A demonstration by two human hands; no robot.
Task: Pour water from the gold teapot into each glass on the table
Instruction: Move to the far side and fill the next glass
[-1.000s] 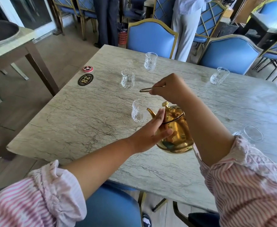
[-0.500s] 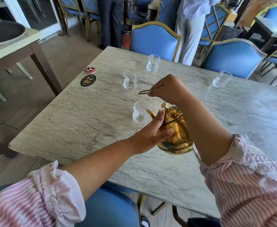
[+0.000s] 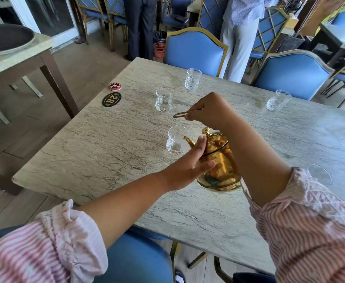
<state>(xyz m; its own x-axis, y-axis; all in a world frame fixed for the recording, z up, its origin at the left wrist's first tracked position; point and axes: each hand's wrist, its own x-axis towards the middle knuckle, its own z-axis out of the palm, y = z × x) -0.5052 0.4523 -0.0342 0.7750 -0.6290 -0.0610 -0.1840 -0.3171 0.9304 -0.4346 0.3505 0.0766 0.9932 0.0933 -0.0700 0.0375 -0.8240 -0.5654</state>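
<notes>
Held the gold teapot near the tabletop's middle, handle gripped in the right hand, left hand flat with straight fingers against its side. Pointed the spout at the nearest glass, ten o'clock, just beside it. Judged pouring barely begun: saw no stream, could not read levels in the eleven o'clock glass, twelve o'clock glass, two o'clock glass or three o'clock glass. Kept the same pose as half a second before

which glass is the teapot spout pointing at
The glass right at the gold teapot's spout tip, nearest the left hand; the other four stand farther off.
</notes>
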